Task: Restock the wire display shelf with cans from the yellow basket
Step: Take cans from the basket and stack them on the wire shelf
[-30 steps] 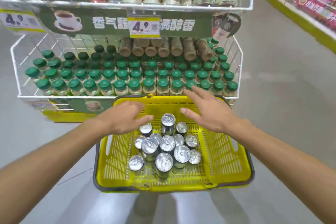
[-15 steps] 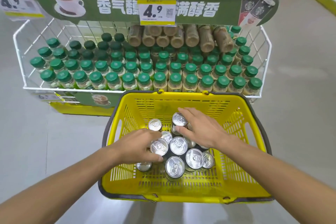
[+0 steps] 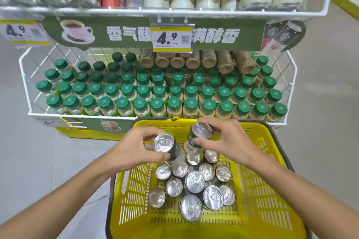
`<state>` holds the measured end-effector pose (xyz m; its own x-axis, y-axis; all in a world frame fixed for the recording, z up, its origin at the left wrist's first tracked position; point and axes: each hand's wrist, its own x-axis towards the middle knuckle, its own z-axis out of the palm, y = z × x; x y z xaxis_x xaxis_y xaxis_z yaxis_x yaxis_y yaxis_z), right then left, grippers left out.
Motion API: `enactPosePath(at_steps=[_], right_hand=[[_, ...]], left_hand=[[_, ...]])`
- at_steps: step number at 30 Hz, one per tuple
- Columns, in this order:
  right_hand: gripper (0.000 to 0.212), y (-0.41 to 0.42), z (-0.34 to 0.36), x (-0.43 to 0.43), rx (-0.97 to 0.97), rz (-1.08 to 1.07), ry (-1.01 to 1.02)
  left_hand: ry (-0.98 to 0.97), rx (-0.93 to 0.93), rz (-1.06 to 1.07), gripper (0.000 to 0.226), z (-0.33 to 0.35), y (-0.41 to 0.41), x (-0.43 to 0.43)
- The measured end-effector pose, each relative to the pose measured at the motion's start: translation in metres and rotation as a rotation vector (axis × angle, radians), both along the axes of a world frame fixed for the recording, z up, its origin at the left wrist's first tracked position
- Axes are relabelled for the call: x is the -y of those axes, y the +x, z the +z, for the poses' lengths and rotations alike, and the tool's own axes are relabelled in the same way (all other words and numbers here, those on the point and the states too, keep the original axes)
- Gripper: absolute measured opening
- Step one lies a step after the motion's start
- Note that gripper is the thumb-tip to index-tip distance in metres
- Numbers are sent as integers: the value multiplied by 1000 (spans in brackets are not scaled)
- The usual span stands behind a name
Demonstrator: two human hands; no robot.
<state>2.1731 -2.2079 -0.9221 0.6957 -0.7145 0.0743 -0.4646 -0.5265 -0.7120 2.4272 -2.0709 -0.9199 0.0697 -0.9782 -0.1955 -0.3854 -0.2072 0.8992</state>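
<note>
A yellow basket point(image 3: 262, 190) sits below me with several silver-topped cans point(image 3: 194, 181) standing in it. My left hand point(image 3: 132, 149) grips one dark can point(image 3: 165, 144) by its top rim, lifted above the others. My right hand point(image 3: 231, 141) holds a second can point(image 3: 200, 132) raised a little higher. The white wire display shelf point(image 3: 291, 68) stands right behind the basket; its upper tier point(image 3: 174, 10) carries red, dark and cream cans.
The lower wire tier is packed with green-capped bottles point(image 3: 174, 103), with brown bottles point(image 3: 209, 60) lying on top at the back. A yellow 4.9 price tag point(image 3: 172, 39) hangs from the upper tier. Grey floor lies on both sides.
Both hands came down into the basket, closed on a can each, and have lifted them above the other cans. The view has tilted upward toward the upper tier.
</note>
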Motion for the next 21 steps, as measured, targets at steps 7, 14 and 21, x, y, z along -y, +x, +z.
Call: enactPosePath(at_steps=[7,14,21], right_hand=[[47,7,180,37,224,-12,8],[44,16,317,83,254,2,-114],[33,54,331,142,52,-15,-298]], left_hand=[[-130,-46,-102,43,167,38,51],[-286,-5,-91,51,302,43,106],[-299,132,28,22,327,41,174]])
